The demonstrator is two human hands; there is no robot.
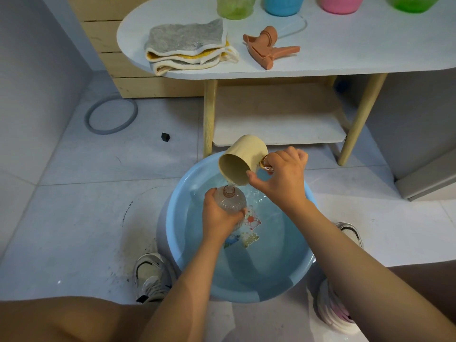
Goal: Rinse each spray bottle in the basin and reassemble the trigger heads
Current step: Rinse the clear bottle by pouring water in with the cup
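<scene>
My left hand (218, 218) grips a clear ribbed spray bottle (230, 199), headless and upright, over the light blue basin (177, 233) of water on the floor. My right hand (283, 178) holds a cream cup (243, 160) by its handle and tips it, and a thin stream of water falls into the bottle's open neck. A terracotta trigger head (269, 46) with its clear tube lies on the white table (345, 50) above.
Folded cloths (187, 45) lie at the table's left end. Green, blue and pink bottles (283, 4) line its back edge. A grey ring (111, 116) and a small black cap (165, 137) lie on the tiled floor. My shoes flank the basin.
</scene>
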